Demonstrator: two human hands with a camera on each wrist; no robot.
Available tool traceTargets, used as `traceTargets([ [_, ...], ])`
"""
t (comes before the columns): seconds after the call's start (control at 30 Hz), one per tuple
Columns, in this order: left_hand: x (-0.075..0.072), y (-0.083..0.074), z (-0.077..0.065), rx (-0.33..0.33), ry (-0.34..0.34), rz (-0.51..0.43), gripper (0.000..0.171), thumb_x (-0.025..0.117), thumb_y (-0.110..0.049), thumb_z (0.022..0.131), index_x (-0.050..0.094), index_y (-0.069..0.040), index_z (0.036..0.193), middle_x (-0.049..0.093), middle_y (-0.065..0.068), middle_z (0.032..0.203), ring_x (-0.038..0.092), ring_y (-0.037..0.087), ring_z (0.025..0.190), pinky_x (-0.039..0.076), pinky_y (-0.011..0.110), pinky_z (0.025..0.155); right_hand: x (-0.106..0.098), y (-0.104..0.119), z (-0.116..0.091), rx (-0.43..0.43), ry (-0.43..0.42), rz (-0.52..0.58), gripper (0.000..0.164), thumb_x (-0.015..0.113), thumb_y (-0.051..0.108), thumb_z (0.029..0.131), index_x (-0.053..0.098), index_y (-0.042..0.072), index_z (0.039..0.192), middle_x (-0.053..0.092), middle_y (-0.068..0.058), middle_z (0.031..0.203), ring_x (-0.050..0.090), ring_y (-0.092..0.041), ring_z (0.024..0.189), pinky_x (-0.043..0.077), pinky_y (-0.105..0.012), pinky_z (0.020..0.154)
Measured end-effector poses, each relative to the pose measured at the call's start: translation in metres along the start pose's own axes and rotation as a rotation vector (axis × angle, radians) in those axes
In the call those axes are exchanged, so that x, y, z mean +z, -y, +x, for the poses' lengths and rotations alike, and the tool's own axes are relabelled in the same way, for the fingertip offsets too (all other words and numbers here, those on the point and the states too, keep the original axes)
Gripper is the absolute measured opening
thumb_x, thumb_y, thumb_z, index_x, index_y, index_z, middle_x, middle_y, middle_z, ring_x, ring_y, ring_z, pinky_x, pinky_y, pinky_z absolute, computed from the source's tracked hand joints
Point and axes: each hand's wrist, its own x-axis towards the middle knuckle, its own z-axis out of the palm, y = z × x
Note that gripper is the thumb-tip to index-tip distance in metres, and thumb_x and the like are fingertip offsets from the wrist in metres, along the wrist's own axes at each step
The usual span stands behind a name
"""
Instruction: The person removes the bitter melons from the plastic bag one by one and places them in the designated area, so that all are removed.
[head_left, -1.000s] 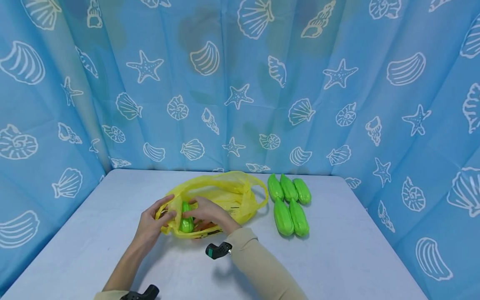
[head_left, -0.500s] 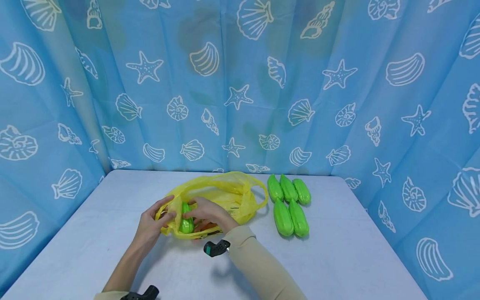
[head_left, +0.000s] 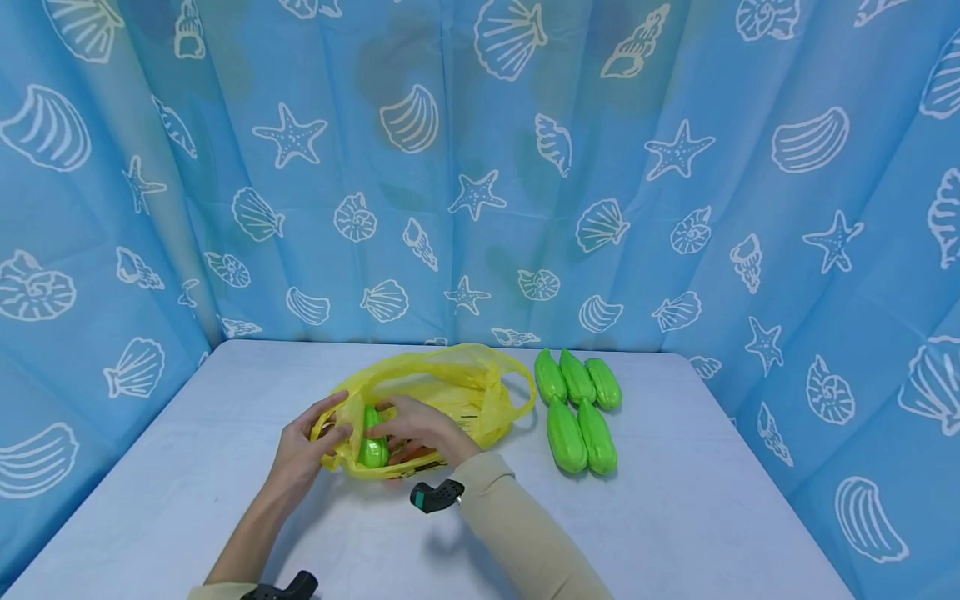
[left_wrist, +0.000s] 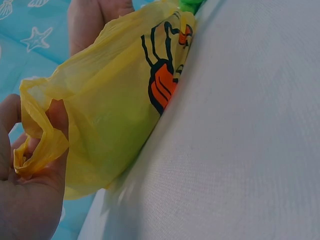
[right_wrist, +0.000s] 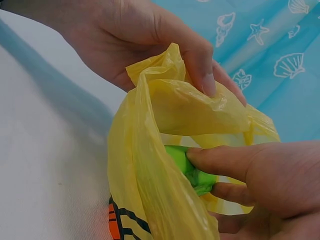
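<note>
A thin yellow plastic bag (head_left: 491, 404) lies on its side on the table, its mouth facing the person. My left hand (head_left: 294, 450) grips the bag's left edge between thumb and fingers; in the left wrist view the bunched plastic (left_wrist: 42, 150) sits in that hand. Reaching into the mouth, my right hand (head_left: 420, 427) pinches a glossy green oblong packet (head_left: 373, 450). The right wrist view has the thumb on the packet (right_wrist: 182, 160), with its far part hidden inside the bag. Black and orange print (left_wrist: 162, 85) marks the bag's side.
Several matching green packets (head_left: 567, 437) lie in two rows right of the bag. The white-covered table (head_left: 697, 500) meets a blue shell-print curtain (head_left: 480, 250) at its back and sides. Both wrists carry black camera mounts (head_left: 437, 497).
Almost nothing differs. The right wrist shifts very slightly, while both hands keep their places at the bag and packet.
</note>
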Motion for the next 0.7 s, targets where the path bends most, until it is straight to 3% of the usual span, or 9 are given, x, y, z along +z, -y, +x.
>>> traceTargets([
  [0.4, 0.000, -0.002, 0.002, -0.011, 0.007, -0.016, 0.058, 0.065, -0.032, 0.093, 0.043, -0.026, 0.147, 0.043, 0.004, 0.141, 0.049, 0.015, 0.106, 0.049, 0.018, 0.075, -0.009, -0.002, -0.003, 0.012, -0.010, 0.005, 0.064, 0.071, 0.027, 0.090, 0.043, 0.012, 0.145, 0.062, -0.008, 0.108, 0.066, -0.024, 0.086, 0.059, -0.039, 0.067],
  [0.7, 0.000, 0.000, 0.002, -0.020, 0.015, -0.037, 0.059, 0.065, -0.031, 0.093, 0.042, -0.026, 0.148, 0.040, 0.004, 0.146, 0.047, 0.017, 0.111, 0.049, 0.016, 0.078, -0.029, -0.007, -0.011, -0.008, -0.003, 0.012, 0.064, 0.070, 0.030, 0.090, 0.043, 0.012, 0.146, 0.059, -0.011, 0.124, 0.066, -0.025, 0.095, 0.059, -0.041, 0.074],
])
